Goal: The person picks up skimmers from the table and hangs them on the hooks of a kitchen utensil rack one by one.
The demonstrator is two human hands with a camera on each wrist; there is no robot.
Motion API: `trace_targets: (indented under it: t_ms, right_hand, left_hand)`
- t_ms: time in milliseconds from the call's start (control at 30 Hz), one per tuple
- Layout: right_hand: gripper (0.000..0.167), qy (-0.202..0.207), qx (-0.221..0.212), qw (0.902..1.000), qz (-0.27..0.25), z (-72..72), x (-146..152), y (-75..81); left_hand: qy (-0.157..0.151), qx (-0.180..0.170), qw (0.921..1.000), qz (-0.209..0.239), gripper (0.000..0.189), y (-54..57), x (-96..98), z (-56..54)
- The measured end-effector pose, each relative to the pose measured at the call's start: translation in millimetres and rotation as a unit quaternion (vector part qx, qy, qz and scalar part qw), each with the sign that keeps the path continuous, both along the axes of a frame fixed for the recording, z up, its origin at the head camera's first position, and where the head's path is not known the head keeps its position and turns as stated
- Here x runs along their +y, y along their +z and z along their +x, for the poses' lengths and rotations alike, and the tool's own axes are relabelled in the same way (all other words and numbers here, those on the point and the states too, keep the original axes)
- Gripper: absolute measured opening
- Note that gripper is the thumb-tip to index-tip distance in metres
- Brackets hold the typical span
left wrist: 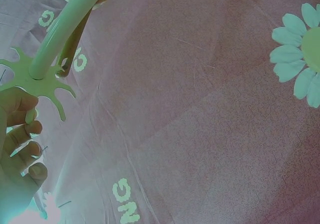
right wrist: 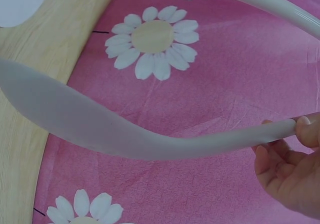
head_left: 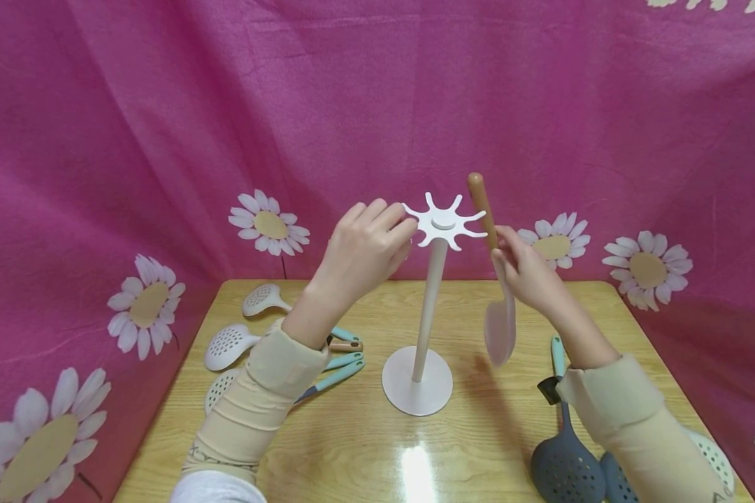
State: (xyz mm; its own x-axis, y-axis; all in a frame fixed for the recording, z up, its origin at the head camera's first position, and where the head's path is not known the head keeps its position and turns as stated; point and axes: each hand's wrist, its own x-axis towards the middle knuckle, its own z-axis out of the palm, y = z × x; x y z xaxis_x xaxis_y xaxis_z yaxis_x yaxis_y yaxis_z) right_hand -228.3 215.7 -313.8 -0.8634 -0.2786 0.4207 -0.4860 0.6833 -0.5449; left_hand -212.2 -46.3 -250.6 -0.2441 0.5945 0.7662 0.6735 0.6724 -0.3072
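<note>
Our left hand (head_left: 371,241) pinches the rack (head_left: 433,307) short of the surface's (head_left: 340,447) far edge; our right hand (head_left: 528,269) pinches perhaps a spoon (head_left: 500,332); hanging seems underway, next needing handle (head_left: 482,206) alignment.

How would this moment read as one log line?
left grip: pinches rack | right grip: holds wooden-handled utensil, head down | rack: upright, nothing hung

- left wrist view, lower left of centre: pale capital letters "g" (left wrist: 121,190) and "n" (left wrist: 129,213) on the cloth (left wrist: 200,109)
- same view, upper left: another "g" (left wrist: 46,20), plus a partly hidden letter (left wrist: 83,64), unclear
- head view, upper right corner: cut-off letters (head_left: 719,3) on the cloth, unreadable
</note>
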Motion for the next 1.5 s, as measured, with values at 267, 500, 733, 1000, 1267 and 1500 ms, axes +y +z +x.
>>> trace_targets:
  t_ms: [267, 500, 733, 1000, 1267, 1500]
  right_hand:
    - [0.029, 0.009, -0.002, 0.9999, 0.009, -3.4, -1.6, 3.8]
    - [0.033, 0.010, -0.008, 0.9995, 0.028, -5.7, -2.0, 2.6]
    - [0.037, 0.018, -0.001, 0.9986, 0.050, -8.8, -2.9, 1.7]
    - [0.029, 0.013, -0.010, 0.9980, 0.062, -9.4, -5.3, -1.0]
    - [0.033, 0.048, -0.024, 0.9974, 0.047, -10.0, -6.9, -3.0]
    - [0.037, 0.058, -0.029, 0.9969, 0.045, -12.6, -9.1, -8.3]
  left_hand:
    - [0.000, -0.001, 1.0000, 0.000, 0.005, 0.0, 0.2, 0.2]
    - [0.007, -0.002, 1.0000, -0.005, 0.005, 0.3, 0.1, 1.2]
    - [0.004, -0.001, 1.0000, -0.002, 0.005, -0.7, 0.2, 0.3]
    - [0.007, -0.008, 0.9999, -0.004, 0.005, -0.1, 0.4, 0.5]
    - [0.006, -0.002, 1.0000, -0.001, 0.005, -0.6, 0.6, 0.4]
    - [-0.001, 0.001, 1.0000, 0.004, 0.005, -1.6, 0.7, -0.6]
